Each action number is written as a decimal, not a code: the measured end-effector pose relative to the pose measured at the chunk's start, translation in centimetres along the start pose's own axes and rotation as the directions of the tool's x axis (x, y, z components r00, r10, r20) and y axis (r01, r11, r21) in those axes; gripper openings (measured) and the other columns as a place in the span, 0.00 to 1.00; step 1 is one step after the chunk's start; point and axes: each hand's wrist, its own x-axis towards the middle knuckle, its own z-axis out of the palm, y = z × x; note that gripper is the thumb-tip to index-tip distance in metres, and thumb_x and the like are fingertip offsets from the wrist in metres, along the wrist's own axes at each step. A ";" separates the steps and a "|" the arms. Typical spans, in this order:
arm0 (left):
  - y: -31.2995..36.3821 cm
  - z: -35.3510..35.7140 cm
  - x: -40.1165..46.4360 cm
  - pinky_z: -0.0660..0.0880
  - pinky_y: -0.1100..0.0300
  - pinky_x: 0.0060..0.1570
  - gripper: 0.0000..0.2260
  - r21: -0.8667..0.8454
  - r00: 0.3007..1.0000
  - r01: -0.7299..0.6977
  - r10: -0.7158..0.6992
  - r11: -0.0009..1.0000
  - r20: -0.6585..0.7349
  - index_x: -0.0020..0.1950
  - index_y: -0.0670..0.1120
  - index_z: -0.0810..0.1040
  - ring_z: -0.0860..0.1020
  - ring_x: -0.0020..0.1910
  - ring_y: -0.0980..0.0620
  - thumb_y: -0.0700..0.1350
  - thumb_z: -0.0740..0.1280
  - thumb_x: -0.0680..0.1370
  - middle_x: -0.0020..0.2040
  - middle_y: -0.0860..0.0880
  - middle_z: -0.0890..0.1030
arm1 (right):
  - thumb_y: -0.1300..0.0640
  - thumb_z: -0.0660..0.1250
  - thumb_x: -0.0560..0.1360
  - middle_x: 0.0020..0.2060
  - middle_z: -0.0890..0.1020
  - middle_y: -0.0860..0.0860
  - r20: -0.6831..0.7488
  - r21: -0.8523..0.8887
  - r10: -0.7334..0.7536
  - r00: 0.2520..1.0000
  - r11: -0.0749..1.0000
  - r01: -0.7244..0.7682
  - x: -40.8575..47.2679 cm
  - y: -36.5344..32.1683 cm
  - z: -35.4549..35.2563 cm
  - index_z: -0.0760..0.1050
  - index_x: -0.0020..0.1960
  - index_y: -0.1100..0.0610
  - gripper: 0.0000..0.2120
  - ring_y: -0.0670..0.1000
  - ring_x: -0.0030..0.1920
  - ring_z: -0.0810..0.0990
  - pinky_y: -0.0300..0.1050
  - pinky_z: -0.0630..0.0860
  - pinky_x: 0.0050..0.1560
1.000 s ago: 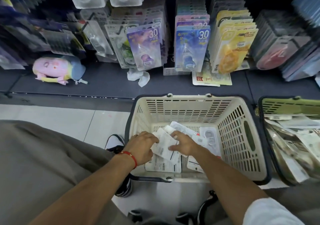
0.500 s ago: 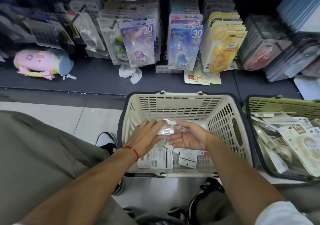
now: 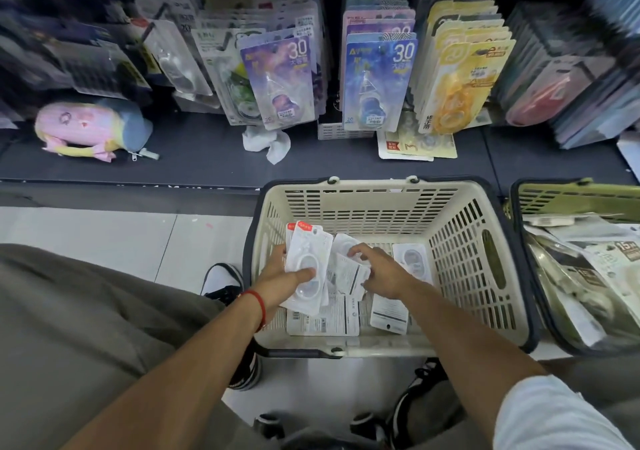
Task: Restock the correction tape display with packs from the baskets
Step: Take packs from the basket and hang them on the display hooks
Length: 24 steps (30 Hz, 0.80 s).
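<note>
left hand [image 3: 282, 273] grasps white packs [image 3: 306, 259] | right hand [image 3: 382, 271] pinches pack [image 3: 349, 273] in basket [image 3: 464, 241]

Light is falling from above onto the pale floor tiles [image 3: 114, 241] and the cream basket [image 3: 460, 241], leaving them the brightest areas. The far shelf [image 3: 194, 158] is sitting in dimness, its upper reaches sinking into near black. Motion blur is smearing the hanging packs at far left and far right. Wide-angle distortion is bending the edges. Soft glare is showing on the blister packs [image 3: 304, 269] in the basket.
</note>
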 end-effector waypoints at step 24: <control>1.1 0.5 -0.8 0.78 0.54 0.49 0.23 -0.112 0.991 -0.130 0.124 0.985 -0.056 0.62 0.66 0.72 0.83 0.56 0.51 0.41 0.72 0.78 0.58 0.53 0.84 | 0.40 0.67 0.82 0.24 0.66 0.40 -0.204 0.318 0.000 0.979 0.946 0.066 -2.4 -5.3 -9.2 0.68 0.28 0.48 0.26 0.43 0.24 0.63 0.44 0.65 0.36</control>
